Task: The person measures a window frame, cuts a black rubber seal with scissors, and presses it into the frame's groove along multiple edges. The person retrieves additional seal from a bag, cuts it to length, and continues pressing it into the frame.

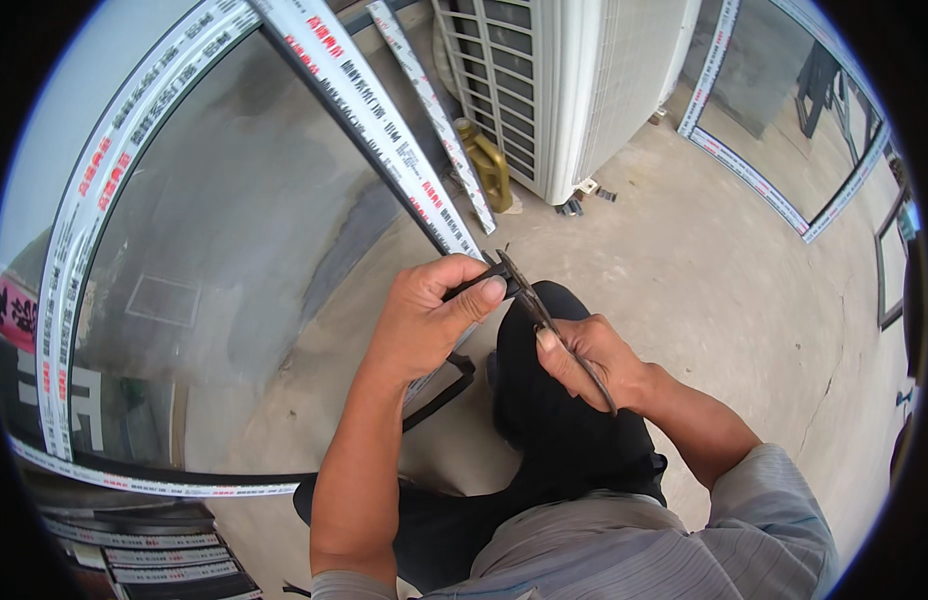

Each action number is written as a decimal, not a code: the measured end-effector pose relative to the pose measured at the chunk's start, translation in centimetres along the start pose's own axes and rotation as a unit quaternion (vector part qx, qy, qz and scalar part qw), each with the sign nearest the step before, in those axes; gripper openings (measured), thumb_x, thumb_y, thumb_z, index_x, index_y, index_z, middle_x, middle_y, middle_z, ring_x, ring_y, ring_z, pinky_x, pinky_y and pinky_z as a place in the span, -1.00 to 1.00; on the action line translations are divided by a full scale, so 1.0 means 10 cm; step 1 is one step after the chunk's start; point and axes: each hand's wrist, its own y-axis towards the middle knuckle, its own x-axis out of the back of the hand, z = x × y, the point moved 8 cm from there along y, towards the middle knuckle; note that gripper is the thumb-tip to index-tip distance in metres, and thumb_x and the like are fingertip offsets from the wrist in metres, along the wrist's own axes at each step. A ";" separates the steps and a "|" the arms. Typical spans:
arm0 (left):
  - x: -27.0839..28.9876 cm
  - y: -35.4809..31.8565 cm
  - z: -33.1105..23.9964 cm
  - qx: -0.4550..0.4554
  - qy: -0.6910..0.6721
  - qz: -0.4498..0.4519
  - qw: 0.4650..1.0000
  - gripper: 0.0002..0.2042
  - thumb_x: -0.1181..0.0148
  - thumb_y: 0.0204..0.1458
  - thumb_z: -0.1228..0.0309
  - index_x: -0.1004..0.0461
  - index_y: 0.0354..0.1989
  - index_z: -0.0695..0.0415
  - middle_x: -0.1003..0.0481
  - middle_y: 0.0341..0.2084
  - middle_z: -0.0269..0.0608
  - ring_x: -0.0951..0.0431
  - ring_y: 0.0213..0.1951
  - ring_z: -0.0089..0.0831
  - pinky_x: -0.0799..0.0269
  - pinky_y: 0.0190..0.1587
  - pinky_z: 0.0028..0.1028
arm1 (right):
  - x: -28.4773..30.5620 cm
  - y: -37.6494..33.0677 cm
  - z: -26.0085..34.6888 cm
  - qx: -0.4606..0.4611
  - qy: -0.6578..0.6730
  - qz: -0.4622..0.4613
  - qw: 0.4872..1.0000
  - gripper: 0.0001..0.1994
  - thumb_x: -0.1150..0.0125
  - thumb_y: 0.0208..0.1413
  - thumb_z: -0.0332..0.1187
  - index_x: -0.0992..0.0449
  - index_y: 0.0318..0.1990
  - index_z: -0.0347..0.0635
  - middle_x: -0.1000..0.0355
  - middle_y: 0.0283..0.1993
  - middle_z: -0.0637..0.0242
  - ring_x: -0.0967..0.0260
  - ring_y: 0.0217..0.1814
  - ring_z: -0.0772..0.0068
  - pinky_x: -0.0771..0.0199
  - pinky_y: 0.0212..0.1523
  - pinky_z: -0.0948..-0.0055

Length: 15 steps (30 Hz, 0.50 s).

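My left hand (424, 315) is closed, pinching a black rubber sealing strip (470, 284) between thumb and forefinger. Below that hand, a loop of black strip (452, 392) hangs beside the window frame; whether it is the same piece cannot be made out. My right hand (602, 362) grips a pair of dark metal scissors (537, 308), blades pointing up and away. The blades meet the strip's end just past my left thumb. A large glazed window frame (389, 135), covered in printed white film, stands close to my left hand.
An air-conditioner unit (579, 90) stands ahead, with an olive plastic jug (487, 165) beside it. A film-covered bar (434, 100) leans nearby. Another framed pane (749, 178) rests at far right. Stacked profiles (174, 558) lie at lower left. My dark-trousered knee (529, 390) is below my hands.
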 end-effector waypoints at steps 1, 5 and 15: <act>-0.04 0.05 -0.03 -0.008 -0.004 0.008 1.000 -0.73 -0.36 0.25 0.20 -0.62 -0.31 0.19 -0.48 -0.56 -0.47 -0.38 -0.45 -0.69 -0.25 -0.38 -0.56 | 0.05 -0.02 -0.01 -0.001 -0.003 -0.013 1.000 -0.47 0.05 0.50 -0.04 -0.38 -0.45 -0.30 -0.16 -0.61 0.19 -0.09 -0.57 0.30 -0.26 -0.48 0.22; -0.20 0.25 -0.06 -0.030 -0.038 0.041 0.998 -0.73 -0.36 0.24 0.22 -0.62 -0.29 0.23 -0.46 -0.56 -0.46 -0.37 -0.45 -0.68 -0.29 -0.39 -0.55 | 0.25 -0.08 0.01 0.004 -0.027 -0.054 0.998 -0.47 0.04 0.50 -0.04 -0.37 -0.46 -0.30 -0.18 -0.63 0.13 -0.12 -0.61 0.21 -0.26 -0.51 0.19; -0.40 0.45 -0.22 -0.028 0.013 0.106 0.994 -0.72 -0.32 0.28 0.20 -0.61 -0.31 0.20 -0.44 -0.56 -0.49 -0.35 -0.46 -0.70 -0.25 -0.39 -0.58 | 0.44 -0.07 -0.09 0.028 -0.073 -0.066 0.995 -0.40 0.15 0.50 0.03 -0.39 -0.47 -0.32 -0.23 -0.65 -0.01 -0.24 -0.60 -0.11 -0.32 -0.46 0.08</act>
